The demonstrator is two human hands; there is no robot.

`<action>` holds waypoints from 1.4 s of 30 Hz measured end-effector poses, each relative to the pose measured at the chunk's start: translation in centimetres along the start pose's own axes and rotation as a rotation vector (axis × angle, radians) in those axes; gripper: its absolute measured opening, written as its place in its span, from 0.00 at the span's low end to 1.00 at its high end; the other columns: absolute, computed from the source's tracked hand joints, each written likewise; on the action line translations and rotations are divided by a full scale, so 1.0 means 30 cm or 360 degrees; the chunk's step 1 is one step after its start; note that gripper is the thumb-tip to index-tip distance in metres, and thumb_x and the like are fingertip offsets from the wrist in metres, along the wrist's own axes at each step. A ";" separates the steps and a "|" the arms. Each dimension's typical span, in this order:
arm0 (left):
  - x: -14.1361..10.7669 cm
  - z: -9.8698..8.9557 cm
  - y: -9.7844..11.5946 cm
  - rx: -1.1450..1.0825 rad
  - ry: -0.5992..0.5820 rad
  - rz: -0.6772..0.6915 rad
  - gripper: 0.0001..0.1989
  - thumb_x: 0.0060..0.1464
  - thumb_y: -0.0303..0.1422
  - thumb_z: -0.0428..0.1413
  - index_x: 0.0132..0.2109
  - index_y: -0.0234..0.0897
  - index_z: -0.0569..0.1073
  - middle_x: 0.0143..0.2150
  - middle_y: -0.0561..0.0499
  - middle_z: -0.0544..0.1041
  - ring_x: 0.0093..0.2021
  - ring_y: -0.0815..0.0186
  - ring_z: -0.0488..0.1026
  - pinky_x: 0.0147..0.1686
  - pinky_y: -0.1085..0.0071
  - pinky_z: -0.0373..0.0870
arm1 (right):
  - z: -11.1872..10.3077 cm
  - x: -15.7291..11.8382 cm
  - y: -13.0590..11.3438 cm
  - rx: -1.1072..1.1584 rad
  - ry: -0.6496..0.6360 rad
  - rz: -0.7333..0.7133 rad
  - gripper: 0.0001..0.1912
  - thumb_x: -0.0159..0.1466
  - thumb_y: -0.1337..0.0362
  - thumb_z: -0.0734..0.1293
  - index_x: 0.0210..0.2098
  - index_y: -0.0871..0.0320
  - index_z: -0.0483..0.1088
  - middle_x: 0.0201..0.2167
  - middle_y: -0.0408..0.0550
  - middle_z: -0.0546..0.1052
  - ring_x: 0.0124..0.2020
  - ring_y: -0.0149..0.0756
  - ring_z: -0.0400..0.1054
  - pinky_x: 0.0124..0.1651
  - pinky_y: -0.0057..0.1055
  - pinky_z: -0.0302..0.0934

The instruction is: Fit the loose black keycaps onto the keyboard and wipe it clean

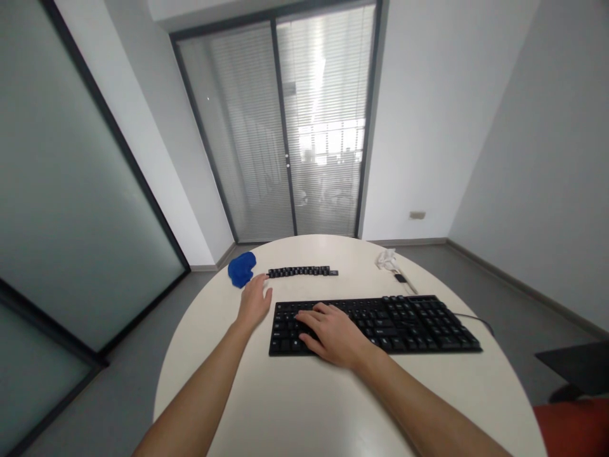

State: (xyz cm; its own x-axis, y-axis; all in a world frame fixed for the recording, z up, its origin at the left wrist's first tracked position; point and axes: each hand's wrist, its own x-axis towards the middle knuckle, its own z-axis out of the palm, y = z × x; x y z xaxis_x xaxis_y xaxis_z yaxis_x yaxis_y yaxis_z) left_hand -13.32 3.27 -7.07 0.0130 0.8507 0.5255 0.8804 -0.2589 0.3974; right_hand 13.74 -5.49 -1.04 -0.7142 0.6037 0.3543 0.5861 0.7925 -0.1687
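Note:
A black keyboard (413, 327) lies across the round table, and my right hand (333, 333) rests on its left part. The fingers of that hand are spread over the keys, and it holds nothing I can see. Farther back, a row of small black keycaps (299, 271) runs sideways. My left hand (254, 301) reaches to the row's left end, index fingertip at or against the last keycap. Its thumb stands apart from the fingers; a small whitish patch shows between them, too blurred to name. Just beyond this hand is a crumpled blue cloth (241, 268).
On the far right of the white round table (285, 406) lie a crumpled white tissue (386, 259) and a thin tool with a black part (401, 278). The keyboard's cable (476, 317) runs over the right edge. A red seat (573, 425) stands at lower right.

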 end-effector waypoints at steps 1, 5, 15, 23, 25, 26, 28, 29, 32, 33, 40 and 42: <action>0.001 0.009 -0.008 0.0042 -0.0014 -0.0019 0.22 0.63 0.32 0.48 0.62 0.32 0.64 0.65 0.38 0.66 0.66 0.52 0.61 0.66 0.54 0.56 | -0.001 0.000 0.000 0.0005 -0.0003 0.0006 0.20 0.71 0.56 0.61 0.59 0.57 0.68 0.53 0.50 0.77 0.51 0.45 0.67 0.54 0.41 0.61; 0.009 0.032 -0.022 0.0194 -0.0144 -0.0071 0.27 0.64 0.31 0.46 0.68 0.29 0.56 0.71 0.36 0.56 0.71 0.52 0.54 0.67 0.54 0.55 | -0.003 -0.001 -0.001 0.0018 -0.0014 0.0023 0.20 0.71 0.56 0.61 0.59 0.56 0.67 0.53 0.49 0.77 0.51 0.45 0.66 0.54 0.41 0.61; 0.091 0.015 -0.010 0.0506 -0.0423 -0.0133 0.27 0.66 0.29 0.43 0.70 0.40 0.56 0.71 0.41 0.59 0.61 0.46 0.64 0.55 0.49 0.65 | -0.007 0.000 0.001 0.0039 -0.0045 0.0037 0.21 0.71 0.56 0.61 0.60 0.57 0.67 0.54 0.50 0.77 0.51 0.45 0.66 0.55 0.41 0.61; 0.087 0.020 -0.006 0.0491 -0.0374 -0.0143 0.17 0.66 0.27 0.43 0.56 0.33 0.70 0.56 0.37 0.72 0.56 0.51 0.66 0.53 0.58 0.65 | -0.004 -0.005 0.001 0.0042 -0.0022 0.0045 0.22 0.71 0.56 0.61 0.61 0.57 0.67 0.52 0.51 0.77 0.51 0.45 0.66 0.54 0.41 0.61; 0.078 0.018 -0.011 0.0449 -0.0342 -0.0139 0.15 0.65 0.24 0.44 0.53 0.32 0.72 0.53 0.37 0.73 0.54 0.53 0.67 0.55 0.59 0.64 | -0.006 -0.003 0.001 0.0038 -0.0025 0.0050 0.22 0.71 0.56 0.61 0.61 0.57 0.67 0.52 0.51 0.77 0.51 0.45 0.66 0.54 0.42 0.62; 0.072 0.017 -0.014 0.0424 -0.0323 -0.0138 0.15 0.64 0.22 0.44 0.51 0.32 0.72 0.52 0.38 0.74 0.54 0.54 0.68 0.55 0.60 0.64 | -0.007 -0.002 0.001 0.0039 -0.0027 0.0052 0.22 0.71 0.56 0.61 0.61 0.58 0.67 0.52 0.51 0.77 0.51 0.45 0.66 0.54 0.42 0.62; 0.061 0.011 -0.017 0.0367 -0.0283 -0.0146 0.15 0.62 0.21 0.46 0.49 0.32 0.73 0.51 0.38 0.74 0.53 0.55 0.69 0.56 0.60 0.64 | -0.008 -0.002 0.001 0.0043 -0.0026 0.0057 0.22 0.71 0.56 0.61 0.61 0.58 0.67 0.52 0.51 0.77 0.52 0.45 0.66 0.55 0.42 0.62; 0.055 0.007 -0.018 0.0334 -0.0265 -0.0152 0.14 0.61 0.21 0.47 0.49 0.32 0.73 0.51 0.38 0.75 0.53 0.55 0.70 0.55 0.60 0.64 | -0.008 -0.002 0.002 0.0045 -0.0026 0.0059 0.22 0.71 0.56 0.61 0.61 0.58 0.67 0.52 0.51 0.77 0.52 0.45 0.66 0.55 0.42 0.61; 0.034 -0.014 -0.018 0.0214 -0.0230 -0.0180 0.13 0.58 0.21 0.50 0.47 0.31 0.74 0.48 0.38 0.76 0.51 0.54 0.72 0.54 0.59 0.66 | -0.005 -0.004 0.004 0.0049 -0.0039 0.0060 0.22 0.71 0.56 0.61 0.61 0.58 0.66 0.52 0.51 0.77 0.52 0.46 0.66 0.55 0.43 0.61; 0.027 -0.025 -0.017 0.0168 -0.0224 -0.0192 0.12 0.58 0.21 0.50 0.46 0.32 0.75 0.48 0.38 0.77 0.51 0.55 0.73 0.54 0.60 0.66 | -0.003 -0.004 0.005 0.0053 -0.0044 0.0056 0.22 0.71 0.56 0.61 0.61 0.58 0.66 0.53 0.51 0.77 0.52 0.46 0.66 0.55 0.43 0.61; 0.009 -0.114 0.035 -0.0203 -0.0262 -0.0223 0.09 0.54 0.29 0.60 0.44 0.35 0.76 0.40 0.46 0.80 0.38 0.60 0.78 0.41 0.66 0.74 | 0.003 -0.005 0.013 0.0073 -0.0026 0.0041 0.23 0.71 0.56 0.61 0.62 0.58 0.66 0.53 0.52 0.77 0.53 0.45 0.66 0.57 0.41 0.61; 0.010 -0.138 0.078 -0.0319 -0.0337 -0.0113 0.08 0.54 0.32 0.61 0.42 0.36 0.77 0.40 0.47 0.80 0.37 0.61 0.78 0.42 0.66 0.75 | 0.000 -0.005 0.013 0.0064 -0.0023 0.0045 0.23 0.71 0.56 0.61 0.61 0.58 0.66 0.52 0.53 0.77 0.52 0.44 0.66 0.56 0.41 0.61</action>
State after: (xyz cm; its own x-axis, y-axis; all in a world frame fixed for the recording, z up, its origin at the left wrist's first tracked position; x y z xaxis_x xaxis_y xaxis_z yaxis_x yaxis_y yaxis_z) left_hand -13.21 1.03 -2.86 0.0716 0.9410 0.3308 0.7719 -0.2623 0.5791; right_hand 14.06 -5.27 -1.15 -0.7033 0.6267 0.3356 0.5903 0.7779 -0.2155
